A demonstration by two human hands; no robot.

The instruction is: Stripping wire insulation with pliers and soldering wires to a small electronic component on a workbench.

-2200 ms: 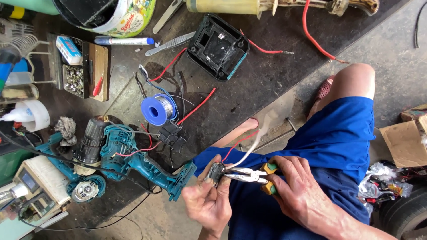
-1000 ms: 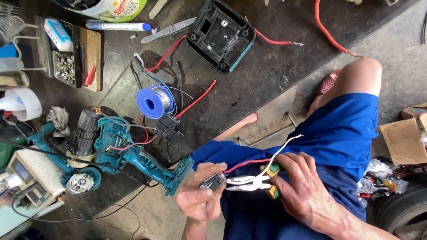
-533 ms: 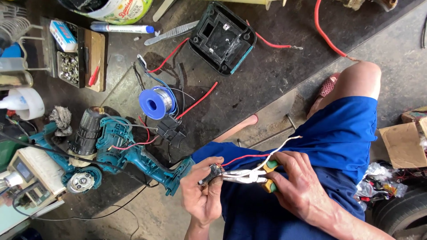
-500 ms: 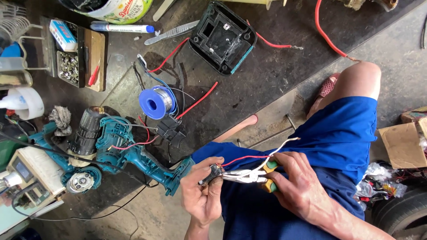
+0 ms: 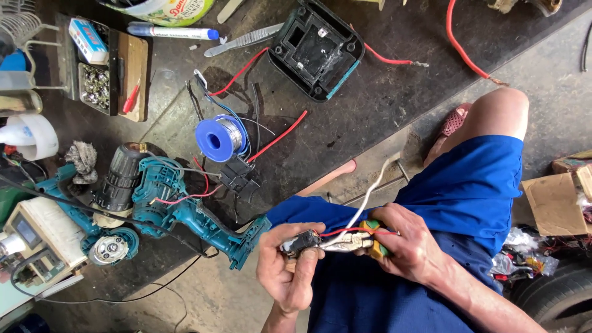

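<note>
2 wires (red, white) leave the small dark switch (image 5: 300,242).

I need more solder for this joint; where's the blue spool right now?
In the head view, the blue solder spool lies left of centre on the dark floor, above the teal drill body.

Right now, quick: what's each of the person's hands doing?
Left hand: closed around a small dark switch part with a red wire and a white wire.
Right hand: closed on pliers, tips at that part.
</note>
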